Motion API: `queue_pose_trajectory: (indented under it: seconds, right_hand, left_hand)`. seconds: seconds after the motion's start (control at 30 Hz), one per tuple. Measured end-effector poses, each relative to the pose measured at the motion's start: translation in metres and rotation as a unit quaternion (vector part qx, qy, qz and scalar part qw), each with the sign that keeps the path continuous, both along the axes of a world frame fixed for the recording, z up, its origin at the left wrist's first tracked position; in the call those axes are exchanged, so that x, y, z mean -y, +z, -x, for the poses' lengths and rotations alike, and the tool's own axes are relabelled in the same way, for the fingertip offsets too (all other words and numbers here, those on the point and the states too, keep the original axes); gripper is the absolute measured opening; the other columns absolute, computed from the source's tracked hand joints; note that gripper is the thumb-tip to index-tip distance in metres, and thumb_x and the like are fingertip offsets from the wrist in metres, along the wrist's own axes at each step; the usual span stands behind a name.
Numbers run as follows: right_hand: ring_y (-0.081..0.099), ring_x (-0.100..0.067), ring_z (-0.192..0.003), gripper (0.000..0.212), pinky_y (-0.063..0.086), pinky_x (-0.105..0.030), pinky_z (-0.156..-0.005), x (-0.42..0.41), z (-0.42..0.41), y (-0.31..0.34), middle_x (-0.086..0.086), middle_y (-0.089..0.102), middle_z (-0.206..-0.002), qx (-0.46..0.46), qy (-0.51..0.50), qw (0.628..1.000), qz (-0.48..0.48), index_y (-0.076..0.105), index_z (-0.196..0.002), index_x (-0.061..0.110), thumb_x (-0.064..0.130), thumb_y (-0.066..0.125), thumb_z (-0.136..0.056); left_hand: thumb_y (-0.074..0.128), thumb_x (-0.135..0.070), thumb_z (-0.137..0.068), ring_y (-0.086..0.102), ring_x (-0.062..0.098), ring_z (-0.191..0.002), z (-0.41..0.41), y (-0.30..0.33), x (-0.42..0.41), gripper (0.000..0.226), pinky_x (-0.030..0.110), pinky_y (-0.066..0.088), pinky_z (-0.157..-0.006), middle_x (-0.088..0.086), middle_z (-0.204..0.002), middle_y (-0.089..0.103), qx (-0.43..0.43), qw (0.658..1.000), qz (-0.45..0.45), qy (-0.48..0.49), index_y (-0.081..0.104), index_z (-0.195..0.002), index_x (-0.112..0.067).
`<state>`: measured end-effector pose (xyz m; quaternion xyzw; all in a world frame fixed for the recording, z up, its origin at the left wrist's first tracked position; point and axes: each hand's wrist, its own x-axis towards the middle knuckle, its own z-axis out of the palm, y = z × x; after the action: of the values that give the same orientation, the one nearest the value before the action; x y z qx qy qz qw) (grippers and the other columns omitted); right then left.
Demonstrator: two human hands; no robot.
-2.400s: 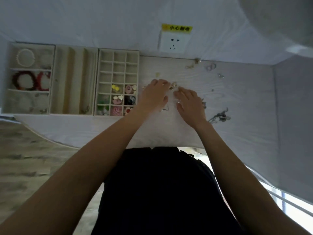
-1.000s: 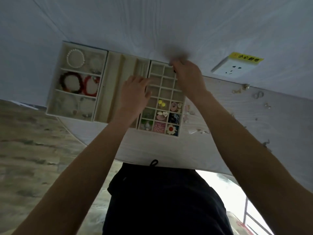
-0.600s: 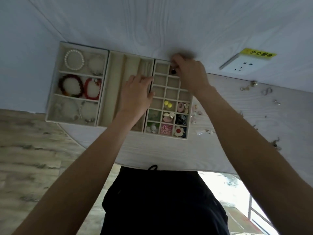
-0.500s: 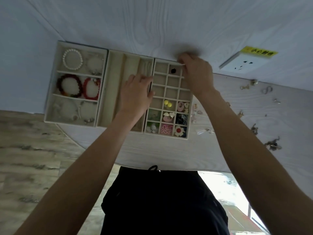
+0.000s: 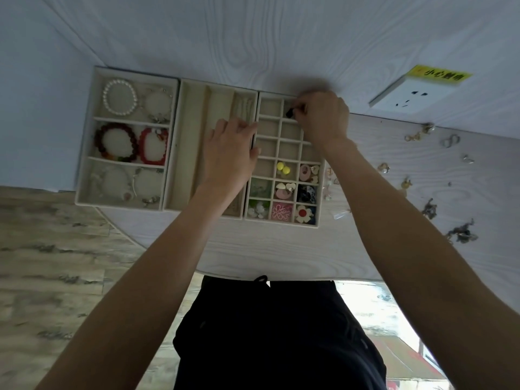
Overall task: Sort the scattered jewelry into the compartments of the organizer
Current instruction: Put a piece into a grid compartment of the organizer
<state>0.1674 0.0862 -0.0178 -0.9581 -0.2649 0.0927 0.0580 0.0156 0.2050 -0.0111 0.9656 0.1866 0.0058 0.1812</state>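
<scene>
The beige organizer stands as three trays side by side. The grid tray (image 5: pixel 281 220) on the right holds colourful earrings in its near cells. My right hand (image 5: pixel 323 116) is at the far row of this tray, its curled fingertips pinching a small black earring (image 5: pixel 289 112) over the middle cell. My left hand (image 5: pixel 229 153) rests flat on the long-slot tray (image 5: pixel 194 136), with its thumb against the grid tray's left wall. The bracelet tray (image 5: pixel 84 153) on the left holds pearl, dark bead and red bracelets. Scattered jewelry (image 5: pixel 461 233) lies on the table to the right.
The pale wood-grain table (image 5: pixel 281 249) ends at a wall just behind the trays. A white wall socket (image 5: pixel 413 94) with a yellow label sits at the back right. More small pieces (image 5: pixel 419 135) lie near the wall, and a few loose earrings (image 5: pixel 329 181) beside the grid tray.
Both hands left the loose pile and moved to the organizer. My right hand carried the black earring to the far row, drew back briefly, and is at it again.
</scene>
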Motion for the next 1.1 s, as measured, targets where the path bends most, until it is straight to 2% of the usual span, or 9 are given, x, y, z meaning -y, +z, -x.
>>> queue_pose_trajectory:
  seconds: [0.27, 0.43, 0.6, 0.7, 0.8, 0.87, 0.93, 1.03, 1.1]
  right_hand:
    - [0.060, -0.032, -0.096, 0.025, 0.043, -0.030, -0.071, -0.012, 0.003, 0.002, -0.008, 0.067, -0.105, -0.009, -0.007, 1.000, -0.006, 0.069, -0.105, 0.019, 0.025, 0.050, -0.090]
    - [0.061, -0.033, -0.096, 0.026, 0.045, -0.033, -0.073, -0.015, 0.003, 0.001, -0.011, 0.067, -0.106, 0.002, 0.007, 1.000, 0.016, 0.067, -0.106, 0.016, 0.019, 0.045, -0.093]
    - [0.060, -0.033, -0.096, 0.026, 0.043, -0.032, -0.072, -0.013, 0.006, 0.004, -0.010, 0.066, -0.106, -0.012, -0.006, 1.000, 0.001, 0.068, -0.106, 0.019, 0.022, 0.047, -0.093]
    - [0.061, -0.031, -0.094, 0.024, 0.046, -0.032, -0.074, -0.009, 0.011, 0.009, -0.009, 0.067, -0.105, -0.033, -0.033, 0.998, -0.038, 0.069, -0.108, 0.021, 0.027, 0.050, -0.093]
    - [0.064, -0.020, -0.084, 0.020, 0.051, -0.029, -0.071, 0.011, 0.022, 0.021, -0.001, 0.070, -0.096, -0.025, -0.096, 0.984, -0.147, 0.069, -0.104, 0.023, 0.023, 0.055, -0.090]
    - [0.058, -0.012, -0.073, 0.017, 0.048, -0.026, -0.065, 0.039, 0.032, 0.026, 0.003, 0.067, -0.089, 0.013, -0.140, 0.970, -0.200, 0.069, -0.101, 0.022, 0.020, 0.057, -0.089]
    - [0.053, -0.009, -0.070, 0.015, 0.041, -0.022, -0.063, 0.075, 0.045, 0.023, 0.001, 0.064, -0.088, 0.049, -0.186, 0.959, -0.206, 0.069, -0.100, 0.020, 0.020, 0.060, -0.088]
    - [0.058, -0.019, -0.087, 0.021, 0.040, -0.024, -0.068, 0.116, 0.056, 0.006, -0.006, 0.062, -0.103, 0.064, -0.216, 0.957, -0.181, 0.067, -0.107, 0.018, 0.017, 0.062, -0.086]
    - [0.053, -0.023, -0.102, 0.029, 0.035, -0.022, -0.074, 0.124, 0.055, -0.004, -0.008, 0.057, -0.115, 0.032, -0.203, 0.968, -0.146, 0.062, -0.116, 0.018, 0.014, 0.061, -0.087]
  left_hand:
    - [0.063, -0.030, -0.088, 0.047, 0.029, -0.112, 0.001, 0.002, -0.001, 0.044, 0.040, 0.038, -0.094, 0.006, -0.119, 0.060, 0.005, 1.000, -0.002, 0.000, 0.056, -0.129, -0.018]
    - [0.063, -0.031, -0.088, 0.047, 0.029, -0.113, 0.001, 0.003, -0.001, 0.045, 0.040, 0.037, -0.095, 0.006, -0.120, 0.060, 0.001, 1.000, -0.006, -0.001, 0.055, -0.130, -0.019]
    - [0.063, -0.030, -0.087, 0.047, 0.030, -0.113, 0.002, 0.001, 0.001, 0.044, 0.041, 0.038, -0.095, 0.007, -0.119, 0.060, 0.005, 1.000, -0.003, 0.005, 0.056, -0.129, -0.018]
    - [0.062, -0.031, -0.088, 0.046, 0.029, -0.114, 0.001, 0.001, 0.001, 0.045, 0.040, 0.037, -0.096, 0.006, -0.120, 0.058, -0.001, 1.000, -0.002, 0.005, 0.055, -0.130, -0.019]
    - [0.061, -0.031, -0.089, 0.045, 0.027, -0.115, 0.001, 0.000, 0.002, 0.046, 0.037, 0.035, -0.096, 0.006, -0.123, 0.057, -0.010, 1.000, 0.002, 0.009, 0.052, -0.133, -0.020]
    - [0.060, -0.031, -0.089, 0.044, 0.027, -0.116, 0.002, 0.000, 0.003, 0.046, 0.037, 0.034, -0.096, 0.005, -0.124, 0.055, -0.016, 1.000, -0.001, 0.013, 0.051, -0.133, -0.021]
    - [0.060, -0.029, -0.089, 0.044, 0.027, -0.116, 0.002, 0.001, 0.006, 0.043, 0.038, 0.034, -0.097, 0.006, -0.124, 0.055, -0.007, 1.000, -0.013, 0.011, 0.053, -0.130, -0.019]
    - [0.058, -0.026, -0.090, 0.047, 0.026, -0.116, -0.004, 0.008, 0.019, 0.035, 0.038, 0.034, -0.098, 0.005, -0.123, 0.057, 0.020, 1.000, -0.015, -0.012, 0.056, -0.125, -0.019]
    - [0.058, -0.027, -0.090, 0.049, 0.024, -0.114, -0.010, 0.011, 0.030, 0.031, 0.038, 0.034, -0.099, 0.003, -0.119, 0.059, 0.031, 0.999, 0.007, -0.039, 0.060, -0.121, -0.023]
